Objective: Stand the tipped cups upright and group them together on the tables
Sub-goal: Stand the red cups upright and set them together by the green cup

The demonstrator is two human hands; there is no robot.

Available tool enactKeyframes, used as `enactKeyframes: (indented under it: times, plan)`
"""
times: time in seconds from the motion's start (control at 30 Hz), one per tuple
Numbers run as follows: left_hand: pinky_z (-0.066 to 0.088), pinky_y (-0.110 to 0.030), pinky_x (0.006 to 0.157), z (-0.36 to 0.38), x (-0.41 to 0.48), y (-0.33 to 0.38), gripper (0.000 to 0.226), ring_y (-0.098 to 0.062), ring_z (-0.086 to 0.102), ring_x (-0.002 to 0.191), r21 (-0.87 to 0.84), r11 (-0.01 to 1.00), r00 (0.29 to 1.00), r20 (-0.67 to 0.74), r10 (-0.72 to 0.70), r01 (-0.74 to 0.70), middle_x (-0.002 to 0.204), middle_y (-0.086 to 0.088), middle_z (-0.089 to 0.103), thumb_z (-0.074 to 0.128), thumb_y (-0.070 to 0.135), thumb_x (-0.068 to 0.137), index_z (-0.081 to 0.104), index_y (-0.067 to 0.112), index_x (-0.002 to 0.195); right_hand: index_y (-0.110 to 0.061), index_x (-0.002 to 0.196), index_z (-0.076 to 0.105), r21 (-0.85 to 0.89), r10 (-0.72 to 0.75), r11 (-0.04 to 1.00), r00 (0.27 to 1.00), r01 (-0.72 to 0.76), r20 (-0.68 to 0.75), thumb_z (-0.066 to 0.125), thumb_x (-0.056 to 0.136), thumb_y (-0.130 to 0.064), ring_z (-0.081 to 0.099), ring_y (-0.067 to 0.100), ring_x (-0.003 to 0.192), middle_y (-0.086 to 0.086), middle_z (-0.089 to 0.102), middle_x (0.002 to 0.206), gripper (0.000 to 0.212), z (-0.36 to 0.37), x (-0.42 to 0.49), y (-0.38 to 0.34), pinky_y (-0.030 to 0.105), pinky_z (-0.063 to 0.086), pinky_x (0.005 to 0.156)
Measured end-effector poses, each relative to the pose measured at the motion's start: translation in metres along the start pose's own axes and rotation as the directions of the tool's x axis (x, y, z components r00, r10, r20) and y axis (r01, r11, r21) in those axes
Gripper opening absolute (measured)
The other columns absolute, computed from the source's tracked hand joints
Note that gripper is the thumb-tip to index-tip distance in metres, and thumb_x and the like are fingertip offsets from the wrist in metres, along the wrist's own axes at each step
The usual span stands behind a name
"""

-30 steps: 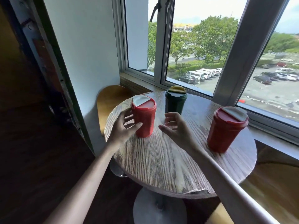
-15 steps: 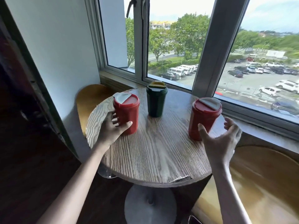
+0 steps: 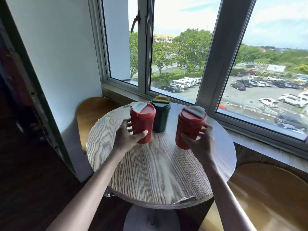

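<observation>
– Left hand [image 3: 128, 139] doing what?
– Gripping the left red cup [image 3: 142, 120], fingers curling round it. Right hand [image 3: 200, 142] is gripping the right red cup [image 3: 190, 125].
– Positions?
– Both are sitting upright on the round wooden surface [image 3: 158, 172]; the green cup [image 3: 161, 117] is standing just behind the left one.

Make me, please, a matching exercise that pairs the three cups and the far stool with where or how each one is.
Things:
1. left red cup
2. right red cup
3. green cup
4. far wooden stool

States:
a. stands free, no hand on it
b. gripped by the right hand
c. left of the table
d. gripped by the left hand

Pairs: 1-d, 2-b, 3-a, 4-c.
</observation>
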State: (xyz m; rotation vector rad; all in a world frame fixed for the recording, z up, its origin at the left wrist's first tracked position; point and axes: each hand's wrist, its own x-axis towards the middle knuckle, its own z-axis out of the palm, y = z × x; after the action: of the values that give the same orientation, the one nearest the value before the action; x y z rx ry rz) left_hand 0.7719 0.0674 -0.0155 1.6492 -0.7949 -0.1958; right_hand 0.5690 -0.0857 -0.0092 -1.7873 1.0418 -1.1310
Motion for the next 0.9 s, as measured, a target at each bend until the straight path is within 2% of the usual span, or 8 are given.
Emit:
enactKeyframes:
  times: [0.1,0.17,0.27,0.33,0.43,0.57,0.7,0.9]
  plan:
    - [0.051,-0.022,0.076,0.011,0.008,0.004,0.08,-0.017,0.062,0.1,0.03,0.999,1.0,-0.006,0.012,-0.012,0.121,-0.008,0.062,0.087,0.032,0.063,0.046,0.01,0.129,-0.026,0.128,0.039,-0.007,-0.018,1.0,0.991,0.019,0.132,0.083,0.049,-0.06,0.061,0.015,0.104,-0.002,0.058,0.118,0.096,0.025,0.028,0.031,0.041,0.055,0.087]
    - [0.049,-0.016,0.073,0.014,0.01,0.004,0.078,-0.014,0.061,0.099,0.032,0.999,1.0,-0.01,0.012,-0.011,0.121,-0.005,0.061,0.086,0.026,0.065,0.046,0.01,0.13,-0.023,0.127,0.039,0.005,-0.018,1.0,0.986,0.018,0.168,0.085,0.05,-0.054,0.061,0.017,0.104,-0.002,0.057,0.115,0.095,0.034,0.026,0.013,0.03,0.054,0.084]
    - [0.046,-0.011,0.072,0.016,0.008,-0.003,0.075,-0.011,0.06,0.097,0.059,0.998,1.0,-0.001,0.019,-0.019,0.113,0.001,0.06,0.086,0.027,0.065,0.046,0.013,0.127,-0.007,0.121,0.043,-0.005,-0.046,0.999,0.988,0.047,0.145,0.087,0.059,-0.021,0.058,0.017,0.09,0.002,0.056,0.105,0.078,0.038,0.013,-0.007,0.002,0.04,0.064]
    - [0.046,-0.011,0.074,0.016,0.006,-0.008,0.074,-0.011,0.06,0.098,0.053,0.999,1.0,0.013,0.006,-0.007,0.111,0.003,0.06,0.086,0.028,0.065,0.047,0.014,0.126,-0.002,0.118,0.044,0.032,-0.084,0.996,0.988,0.08,0.133,0.084,0.062,-0.006,0.056,0.017,0.086,0.007,0.056,0.104,0.069,0.041,0.009,-0.004,0.001,0.04,0.058]
    - [0.049,-0.015,0.081,0.015,0.004,-0.013,0.079,-0.008,0.059,0.1,0.023,1.0,0.999,0.052,-0.009,0.008,0.114,0.004,0.06,0.085,0.037,0.064,0.045,0.017,0.129,-0.006,0.119,0.042,0.072,-0.129,0.99,0.982,0.12,0.14,0.085,0.061,-0.011,0.058,0.022,0.095,0.002,0.054,0.104,0.073,0.045,0.004,0.001,0.01,0.045,0.068]
    - [0.051,-0.033,0.094,0.013,0.001,-0.015,0.089,-0.015,0.059,0.108,-0.029,0.998,0.988,0.148,-0.044,0.049,0.125,-0.005,0.057,0.075,0.043,0.06,0.037,0.017,0.136,-0.019,0.123,0.035,0.117,-0.139,0.987,0.963,0.114,0.233,0.071,0.059,-0.035,0.056,0.013,0.108,-0.013,0.055,0.11,0.076,0.04,0.002,0.012,0.048,0.051,0.089]
    - [0.051,-0.039,0.095,0.011,0.002,-0.021,0.084,-0.018,0.061,0.107,0.014,0.998,0.982,0.177,-0.058,0.056,0.124,-0.003,0.056,0.082,0.03,0.07,0.031,0.024,0.137,-0.023,0.123,0.028,0.159,-0.113,0.985,0.944,0.066,0.309,0.066,0.054,-0.038,0.057,0.009,0.099,-0.008,0.053,0.106,0.081,0.04,0.003,0.017,0.03,0.053,0.077]
    - [0.049,-0.038,0.097,0.016,0.0,-0.021,0.091,-0.013,0.056,0.108,0.145,0.989,0.989,0.143,-0.029,0.009,0.127,-0.003,0.051,0.081,0.052,0.059,0.037,0.022,0.132,-0.018,0.128,0.027,0.149,-0.098,0.988,0.935,0.049,0.341,0.079,0.05,-0.045,0.058,0.02,0.105,0.005,0.053,0.114,0.097,0.043,0.0,0.018,0.039,0.053,0.085]
